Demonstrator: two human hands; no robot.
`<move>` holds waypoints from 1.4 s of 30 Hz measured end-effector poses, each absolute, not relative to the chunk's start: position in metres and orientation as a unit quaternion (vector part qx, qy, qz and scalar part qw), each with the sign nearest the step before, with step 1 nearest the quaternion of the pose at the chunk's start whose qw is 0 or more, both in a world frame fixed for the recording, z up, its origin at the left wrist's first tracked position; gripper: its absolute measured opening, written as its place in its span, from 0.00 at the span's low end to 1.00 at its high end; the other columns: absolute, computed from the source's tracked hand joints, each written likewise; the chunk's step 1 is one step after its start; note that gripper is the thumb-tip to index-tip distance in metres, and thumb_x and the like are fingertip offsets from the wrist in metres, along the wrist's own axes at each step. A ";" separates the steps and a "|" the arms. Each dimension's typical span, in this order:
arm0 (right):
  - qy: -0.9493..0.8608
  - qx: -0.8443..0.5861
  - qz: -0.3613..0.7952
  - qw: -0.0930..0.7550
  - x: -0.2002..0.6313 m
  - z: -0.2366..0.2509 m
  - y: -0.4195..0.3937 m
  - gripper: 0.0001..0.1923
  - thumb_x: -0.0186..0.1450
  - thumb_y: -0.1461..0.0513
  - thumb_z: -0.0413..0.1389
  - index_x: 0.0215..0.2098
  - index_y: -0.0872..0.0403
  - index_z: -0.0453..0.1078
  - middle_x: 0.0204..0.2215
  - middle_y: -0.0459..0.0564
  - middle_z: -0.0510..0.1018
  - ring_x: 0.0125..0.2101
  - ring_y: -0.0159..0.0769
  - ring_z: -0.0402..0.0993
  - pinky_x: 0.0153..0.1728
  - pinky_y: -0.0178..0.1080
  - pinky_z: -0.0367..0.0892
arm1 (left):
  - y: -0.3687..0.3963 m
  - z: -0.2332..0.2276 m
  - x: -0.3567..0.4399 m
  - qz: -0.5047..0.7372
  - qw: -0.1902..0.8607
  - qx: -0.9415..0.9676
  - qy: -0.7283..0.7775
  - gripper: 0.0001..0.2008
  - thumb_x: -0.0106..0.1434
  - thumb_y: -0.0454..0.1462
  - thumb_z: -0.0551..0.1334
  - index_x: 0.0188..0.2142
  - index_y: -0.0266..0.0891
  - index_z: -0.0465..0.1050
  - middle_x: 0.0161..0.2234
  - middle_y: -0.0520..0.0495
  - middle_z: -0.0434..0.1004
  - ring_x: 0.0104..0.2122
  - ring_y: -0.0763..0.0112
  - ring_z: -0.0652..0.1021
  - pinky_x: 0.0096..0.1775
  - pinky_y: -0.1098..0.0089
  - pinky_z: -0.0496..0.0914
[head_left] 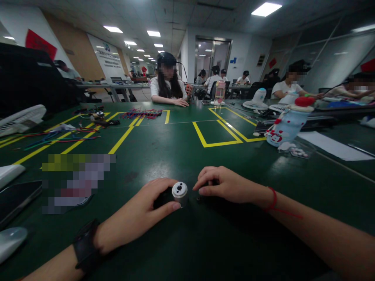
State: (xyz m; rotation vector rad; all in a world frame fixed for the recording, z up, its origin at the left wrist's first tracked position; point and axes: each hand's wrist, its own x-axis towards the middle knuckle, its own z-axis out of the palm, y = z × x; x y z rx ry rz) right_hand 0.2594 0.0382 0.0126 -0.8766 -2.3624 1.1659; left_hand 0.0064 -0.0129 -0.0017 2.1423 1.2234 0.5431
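A small silver motor, round with dark holes in its top face, stands upright on the green table. My left hand is closed around it, thumb at the near side and fingers behind. Just to its right hovers my right hand, fingers bent, with a slight gap between thumb and forefinger and nothing visible held. Below those fingertips is a tiny ring-like piece, too small to name.
Bundled wires lie at the back left, loose wires nearer. A phone and a mouse are at the left edge. At right stand a blue bottle and paper. A person sits opposite.
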 end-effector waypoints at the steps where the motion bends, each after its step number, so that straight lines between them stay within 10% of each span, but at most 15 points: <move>1: -0.808 -0.335 0.441 0.199 0.260 0.012 0.040 0.09 0.62 0.60 0.59 0.39 0.54 0.77 0.36 0.49 0.76 0.37 0.34 0.71 0.39 0.36 0.63 | -0.013 -0.002 0.006 0.205 0.302 0.809 0.461 0.14 0.65 0.46 0.60 0.50 0.55 0.63 0.49 0.57 0.71 0.48 0.66 0.72 0.51 0.65 0.66; 14: -0.559 -0.415 0.630 0.345 0.274 0.003 0.064 0.09 0.64 0.58 0.55 0.36 0.56 0.71 0.29 0.47 0.73 0.25 0.27 0.66 0.27 0.33 0.63 | -0.014 -0.003 0.003 0.214 0.283 0.810 0.467 0.17 0.64 0.46 0.59 0.53 0.52 0.64 0.51 0.51 0.71 0.49 0.61 0.73 0.51 0.61 0.67; 22: -0.864 -0.332 0.348 0.152 0.267 0.015 0.038 0.09 0.58 0.62 0.61 0.38 0.55 0.75 0.34 0.48 0.74 0.30 0.31 0.67 0.30 0.34 0.62 | -0.016 -0.003 0.004 0.210 0.273 0.810 0.475 0.18 0.64 0.46 0.60 0.53 0.52 0.63 0.51 0.51 0.71 0.49 0.61 0.72 0.52 0.61 0.67; 42: -0.866 -0.288 0.227 0.341 0.223 0.025 0.017 0.05 0.62 0.63 0.58 0.37 0.53 0.74 0.36 0.48 0.71 0.36 0.33 0.68 0.38 0.36 0.64 | -0.014 -0.003 0.007 0.232 0.292 0.812 0.449 0.17 0.63 0.43 0.61 0.51 0.49 0.65 0.47 0.50 0.73 0.46 0.62 0.73 0.49 0.60 0.69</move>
